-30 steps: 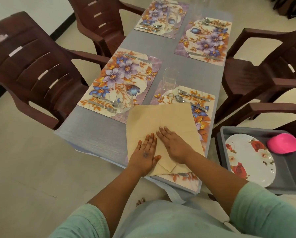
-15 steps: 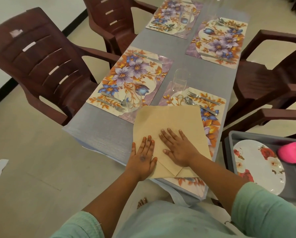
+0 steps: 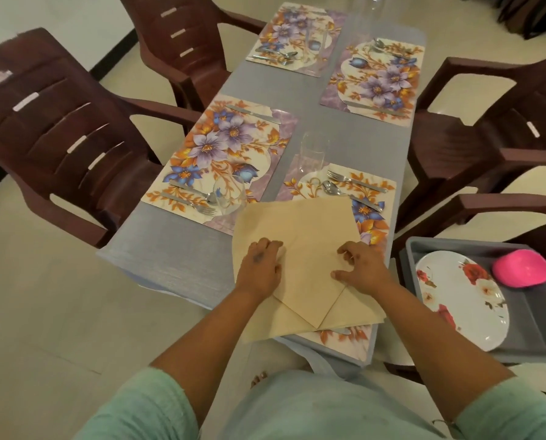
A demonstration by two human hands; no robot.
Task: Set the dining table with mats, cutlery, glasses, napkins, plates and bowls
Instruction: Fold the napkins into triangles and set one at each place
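Note:
A beige napkin [image 3: 309, 242] lies partly folded over the near right floral mat [image 3: 373, 231] on the grey table [image 3: 176, 255]. My left hand [image 3: 260, 269] has its fingers curled on the napkin's left fold. My right hand [image 3: 362, 268] pinches its right side, thumb out. A fork [image 3: 354, 182], a spoon [image 3: 330, 188] and a clear glass [image 3: 313, 154] sit on the same mat beyond the napkin. The other three mats, such as the near left mat [image 3: 221, 154], carry cutlery and glasses. A flowered plate [image 3: 455, 300] and a pink bowl [image 3: 520, 268] lie in a grey tub [image 3: 544, 341] at the right.
Dark red plastic chairs stand along both long sides, one at the left [image 3: 52, 138] and one at the right [image 3: 487, 144]. The tub rests on a chair seat close to my right arm. A wine glass [image 3: 229, 195] stands just left of the napkin's far corner.
Both hands lay flat side by side on the napkin; now they have spread apart and their fingers have curled on it. The view has shifted slightly.

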